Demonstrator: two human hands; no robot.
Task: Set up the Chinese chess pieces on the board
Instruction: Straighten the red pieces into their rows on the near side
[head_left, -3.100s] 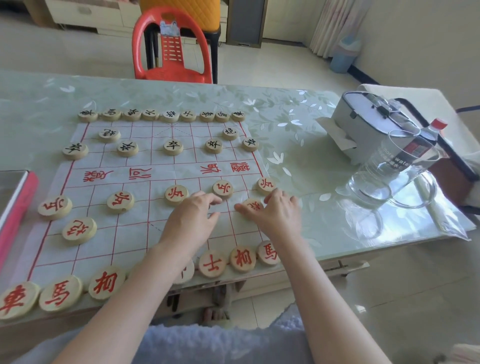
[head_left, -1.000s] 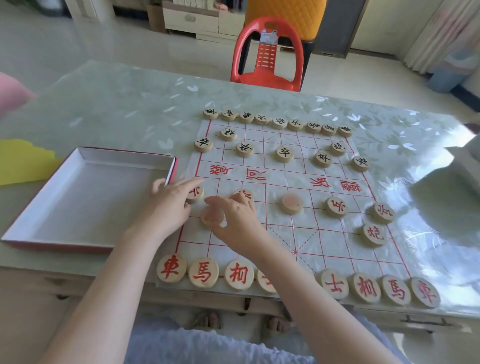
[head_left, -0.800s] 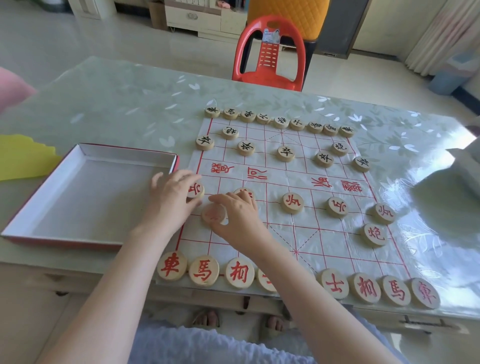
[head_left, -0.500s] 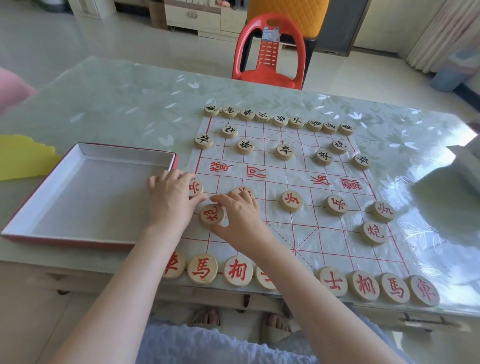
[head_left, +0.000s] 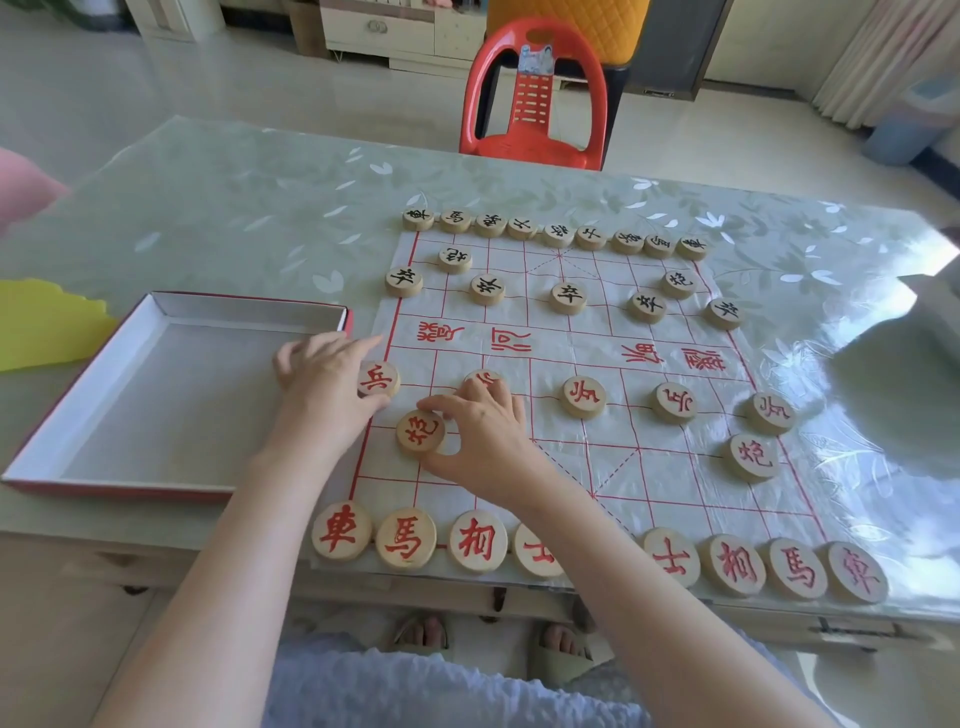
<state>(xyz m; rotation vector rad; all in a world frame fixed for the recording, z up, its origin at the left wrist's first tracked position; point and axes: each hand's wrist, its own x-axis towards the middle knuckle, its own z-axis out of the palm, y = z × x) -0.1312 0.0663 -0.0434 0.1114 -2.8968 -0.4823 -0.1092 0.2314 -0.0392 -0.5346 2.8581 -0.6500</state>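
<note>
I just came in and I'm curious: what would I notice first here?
Two hands meet at the left edge of the paper chessboard: the left hand pinches a red soldier piece, the right hand a red cannon piece just nearer. A red plastic chair stands behind the table.

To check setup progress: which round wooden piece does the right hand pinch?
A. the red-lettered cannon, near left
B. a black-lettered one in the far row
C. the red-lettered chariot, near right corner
A: the right hand pinches the round wooden red-lettered cannon piece between thumb and forefinger.
</note>
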